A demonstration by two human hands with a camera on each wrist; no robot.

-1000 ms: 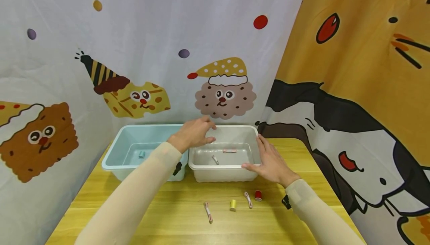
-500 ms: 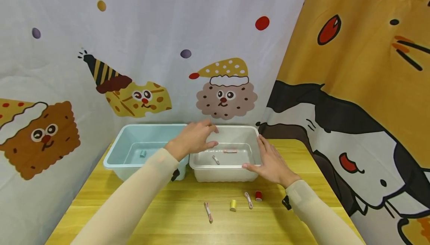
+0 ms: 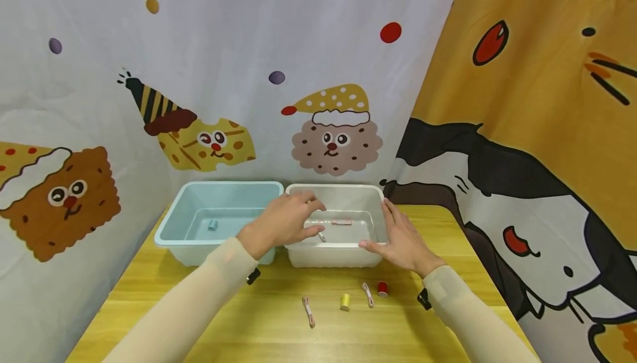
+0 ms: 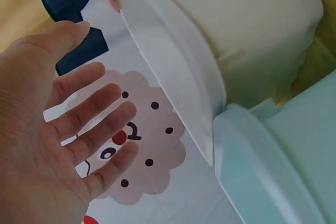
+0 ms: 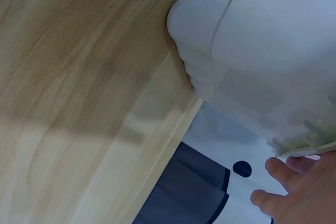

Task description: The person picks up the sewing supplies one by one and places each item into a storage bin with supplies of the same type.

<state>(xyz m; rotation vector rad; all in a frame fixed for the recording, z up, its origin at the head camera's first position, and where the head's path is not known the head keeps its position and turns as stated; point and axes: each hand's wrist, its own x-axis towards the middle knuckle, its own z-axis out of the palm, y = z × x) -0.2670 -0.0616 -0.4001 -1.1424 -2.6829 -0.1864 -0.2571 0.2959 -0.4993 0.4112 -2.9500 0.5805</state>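
Note:
My left hand (image 3: 285, 220) hovers over the left part of the white plastic bin (image 3: 330, 258), its fingers spread and holding nothing; the left wrist view shows an open palm (image 4: 47, 129). My right hand (image 3: 405, 241) lies spread at the white bin's right side, its fingers along the right rim and the thumb at the front rim. Inside this bin lie a small pinkish folded cord (image 3: 342, 222) and a second pale one (image 3: 322, 237), partly hidden by my left thumb. Beside it stands a light-blue bin (image 3: 189, 247) with a small blue thread spool (image 3: 213, 224) in it.
On the wooden table (image 3: 239, 335), in front of the bins, lie a pink-and-white folded cord (image 3: 308, 312), a yellow thread spool (image 3: 345, 302), another folded cord (image 3: 367, 295) and a red thread spool (image 3: 382, 289). A printed cloth (image 3: 214, 31) hangs behind.
My left hand has dropped slightly toward me, uncovering the white bin's far left corner and covering part of the pale cord. My right hand stays at the bin's right side.

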